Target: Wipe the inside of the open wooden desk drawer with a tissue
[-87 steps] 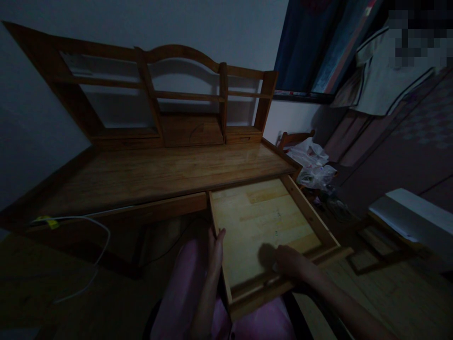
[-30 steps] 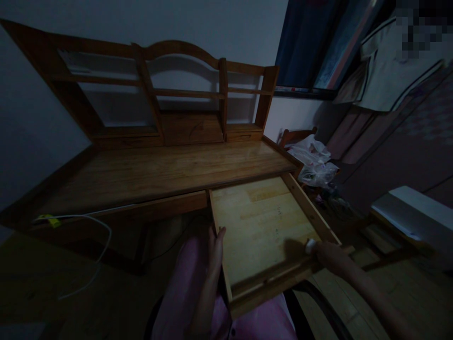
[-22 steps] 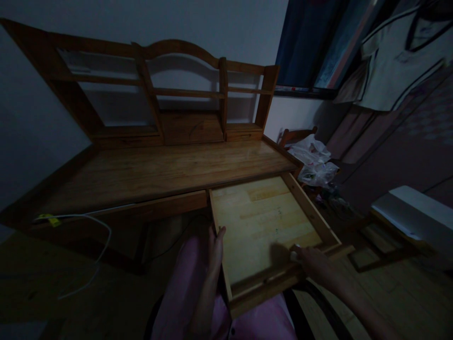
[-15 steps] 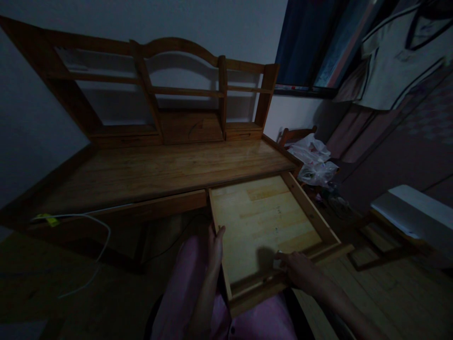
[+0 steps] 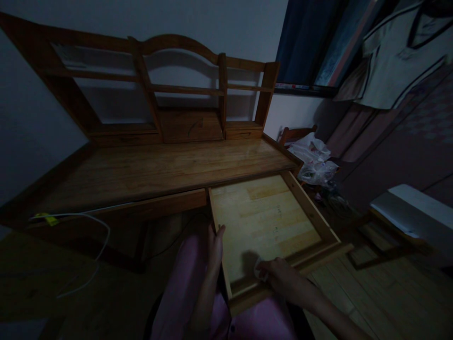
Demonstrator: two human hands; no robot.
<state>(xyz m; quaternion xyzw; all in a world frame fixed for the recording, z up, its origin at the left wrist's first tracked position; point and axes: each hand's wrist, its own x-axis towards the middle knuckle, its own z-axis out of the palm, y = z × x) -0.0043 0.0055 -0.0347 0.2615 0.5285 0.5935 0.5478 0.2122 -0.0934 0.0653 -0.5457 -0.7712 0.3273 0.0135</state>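
Observation:
A pale wooden drawer (image 5: 311, 208) stands pulled out from under a long wooden desk (image 5: 148, 170). My left hand (image 5: 215, 245) rests on the drawer's left side wall, fingers wrapped over the edge. My right hand (image 5: 274, 275) is closed on a small white cloth (image 5: 258, 267) and presses it on the drawer's bottom near the front wall. The room is dim.
A wooden shelf unit (image 5: 166, 89) sits on the desk's back. A white cable (image 5: 88, 222) hangs off the desk's left front. White plastic bags (image 5: 313, 163) lie by a chair at the right. Clothes (image 5: 392, 52) hang at the upper right. A white box (image 5: 410, 212) stands at the right.
My right hand has slid with the white cloth from the drawer's front right corner leftward along the front wall. My left hand has stayed on the drawer's side.

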